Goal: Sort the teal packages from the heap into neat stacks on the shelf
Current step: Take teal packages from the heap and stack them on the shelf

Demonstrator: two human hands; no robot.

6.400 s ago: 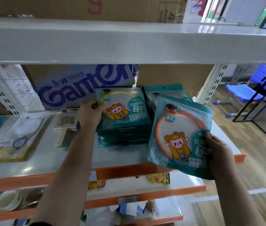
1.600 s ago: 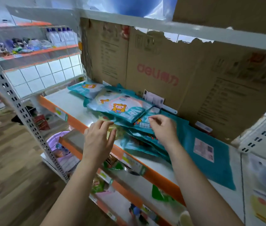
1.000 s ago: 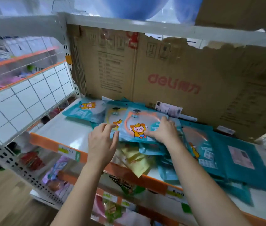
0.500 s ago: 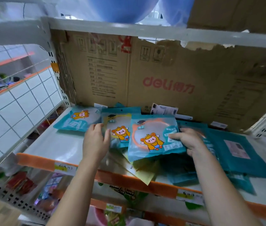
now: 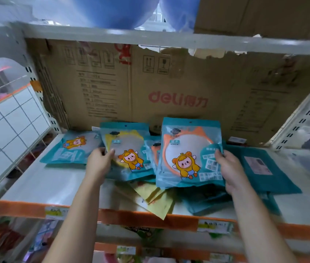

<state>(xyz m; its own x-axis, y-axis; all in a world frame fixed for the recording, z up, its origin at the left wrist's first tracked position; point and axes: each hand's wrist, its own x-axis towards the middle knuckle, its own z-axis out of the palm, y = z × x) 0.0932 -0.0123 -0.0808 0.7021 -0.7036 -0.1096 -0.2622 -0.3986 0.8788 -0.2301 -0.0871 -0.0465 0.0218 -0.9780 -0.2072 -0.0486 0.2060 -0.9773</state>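
- The orange-ring package (image 5: pixel 188 154), teal with a cartoon figure, is in front of the cardboard box (image 5: pixel 150 88), right of its red logo. It lies face up with its long axis running toward the box and its hang-hole end nearest the box.
- The right hand (image 5: pixel 228 168) grips this package by its right edge. The thumb lies on the printed face, and the other fingers are hidden behind the package.
- The yellow-ring package (image 5: pixel 127 149) lies in front of the box, left of the logo. It is face up, its top end toward the box, and it tilts slightly left.
- The left hand (image 5: pixel 99 162) holds the left edge of this package, with its fingers (image 5: pixel 98 151) curled narrowly there and the thumb on top.
- Under both packages is the heap (image 5: pixel 203 198) of teal packages, with yellow packs (image 5: pixel 156 198) poking out away from the box.
- A third package (image 5: pixel 70 149) lies flat near the box's left corner.
- A face-down package (image 5: pixel 260 168) lies near the right end of the box.
- All of this rests on the shelf (image 5: pixel 36 186), whose orange strip (image 5: pixel 131 217) runs along the edge farthest from the box.
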